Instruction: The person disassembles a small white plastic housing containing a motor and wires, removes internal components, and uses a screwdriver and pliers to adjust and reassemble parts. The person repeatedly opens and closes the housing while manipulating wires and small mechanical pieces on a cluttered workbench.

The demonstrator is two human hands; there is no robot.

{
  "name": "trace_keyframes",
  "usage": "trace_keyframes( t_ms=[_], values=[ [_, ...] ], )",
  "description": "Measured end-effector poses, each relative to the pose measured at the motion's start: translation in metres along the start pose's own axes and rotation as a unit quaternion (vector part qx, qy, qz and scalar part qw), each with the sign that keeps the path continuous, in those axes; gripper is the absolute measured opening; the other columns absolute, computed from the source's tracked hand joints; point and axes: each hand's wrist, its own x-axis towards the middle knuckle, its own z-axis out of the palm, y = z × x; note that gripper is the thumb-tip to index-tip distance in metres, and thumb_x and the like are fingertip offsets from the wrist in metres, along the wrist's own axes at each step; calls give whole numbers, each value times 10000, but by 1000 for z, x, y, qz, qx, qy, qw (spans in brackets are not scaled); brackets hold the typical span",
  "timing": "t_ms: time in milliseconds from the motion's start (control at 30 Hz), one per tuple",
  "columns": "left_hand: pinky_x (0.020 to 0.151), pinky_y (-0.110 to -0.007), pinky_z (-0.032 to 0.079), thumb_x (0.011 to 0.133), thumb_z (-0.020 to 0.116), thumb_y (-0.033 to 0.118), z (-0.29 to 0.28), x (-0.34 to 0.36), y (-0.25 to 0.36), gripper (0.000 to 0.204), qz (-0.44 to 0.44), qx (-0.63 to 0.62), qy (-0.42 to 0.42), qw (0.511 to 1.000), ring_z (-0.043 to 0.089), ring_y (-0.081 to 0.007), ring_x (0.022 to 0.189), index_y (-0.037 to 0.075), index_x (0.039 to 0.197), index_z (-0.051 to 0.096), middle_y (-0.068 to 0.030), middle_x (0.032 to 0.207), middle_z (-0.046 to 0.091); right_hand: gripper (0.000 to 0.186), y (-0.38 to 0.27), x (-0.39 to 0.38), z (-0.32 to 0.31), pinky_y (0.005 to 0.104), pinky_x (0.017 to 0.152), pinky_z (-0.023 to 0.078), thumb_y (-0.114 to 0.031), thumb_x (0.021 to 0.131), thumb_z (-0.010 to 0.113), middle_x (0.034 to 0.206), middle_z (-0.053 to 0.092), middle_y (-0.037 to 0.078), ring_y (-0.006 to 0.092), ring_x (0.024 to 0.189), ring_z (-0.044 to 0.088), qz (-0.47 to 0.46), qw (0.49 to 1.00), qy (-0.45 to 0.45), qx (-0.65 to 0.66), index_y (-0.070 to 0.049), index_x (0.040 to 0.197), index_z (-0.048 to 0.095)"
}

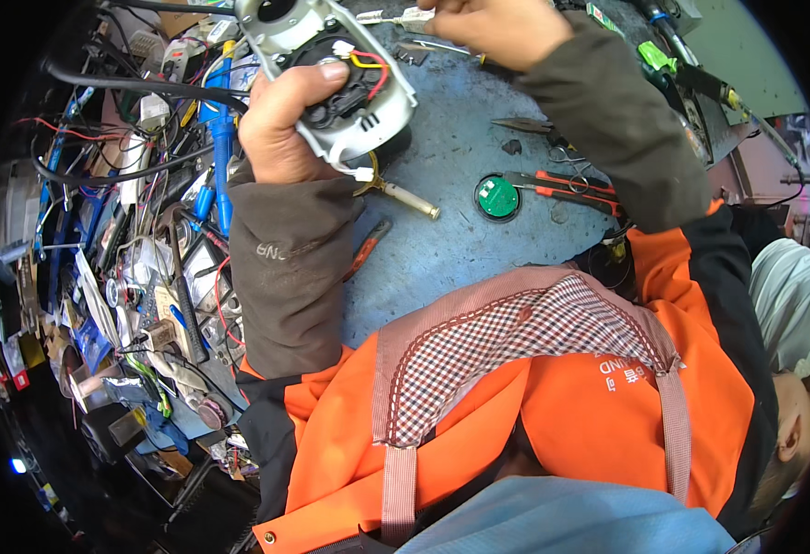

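My left hand (pixel 285 120) grips an open white plastic housing (pixel 382 120), its thumb pressed on the black part inside. Red and yellow wires (pixel 373 69) loop from a white connector there, and a second white plug hangs from the lower end. At the top edge, my right hand (pixel 502 32) has its fingers curled beside a slim whitish tool (pixel 396 17); what they pinch I cannot make out. Below the hands, a round green circuit board (pixel 497 197) sits in a dark ring, next to red-and-black-handled pliers (pixel 571 189).
Left of me, tools, cables and parts lie piled around a blue tool (pixel 222 138). On the blue mat (pixel 442 268) are a translucent-handled tool (pixel 410 198), a red-handled tool (pixel 368 249) and dark-jawed pliers (pixel 520 124). Another person (pixel 793 415) is at the right.
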Motion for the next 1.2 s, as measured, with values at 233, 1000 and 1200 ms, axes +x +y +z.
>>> trace_keyframes(
  t_ms=[233,1000,1200],
  values=[
    [814,-379,634,777,616,-7,33,-18,2,486,21,-55,-49,997,738,-237,875,-47,1260,586,-146,1040,725,172,-89,-74,-75,235,608,565,4,939,723,875,746,89,110,682,687,77,918,-37,387,59,1101,729],
    [859,-347,546,960,573,91,26,-8,-23,172,146,44,-28,988,687,-222,973,-10,1048,681,-129,1060,693,83,-114,-90,-31,307,734,499,-15,931,700,881,644,73,177,798,619,-188,980,-27,61,23,1004,702],
    [883,-338,524,1000,534,112,28,-11,-25,207,153,66,-28,986,648,-182,1012,-12,1098,668,-107,1107,677,93,-113,-91,-32,420,735,527,-31,855,712,868,636,143,353,820,647,-250,968,22,-25,-25,945,691]
  ],
)
